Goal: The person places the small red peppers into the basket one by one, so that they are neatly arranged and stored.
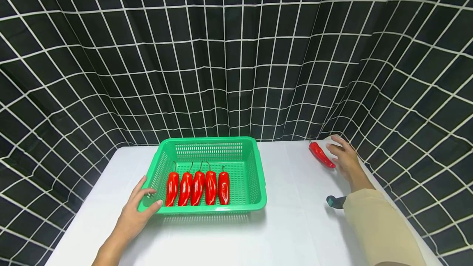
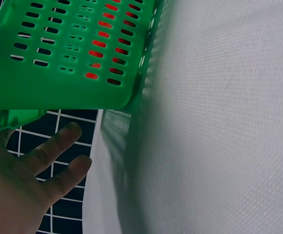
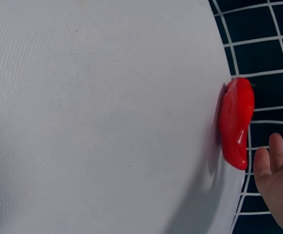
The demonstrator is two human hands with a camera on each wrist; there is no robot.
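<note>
A green plastic basket (image 1: pixel 207 208) with slotted walls stands on the white table. Inside it, several red chili peppers (image 1: pixel 197 188) lie side by side in a row, stems toward the back. My left hand (image 1: pixel 136 208) is spread at the basket's front left corner, thumb over the rim; in the left wrist view its fingers (image 2: pixel 58 151) extend loosely beside the basket wall. Far to the right, a single red chili pepper (image 1: pixel 320 155) lies on the table. My right hand (image 1: pixel 344 157) hovers just right of that pepper, fingers apart, holding nothing.
The white table (image 1: pixel 288 200) ends in front of a black curtain (image 1: pixel 236 73) with a white grid, which wraps round the back and both sides. A small dark device (image 1: pixel 335 202) juts out from the right wrist, by the beige sleeve (image 1: pixel 380 229).
</note>
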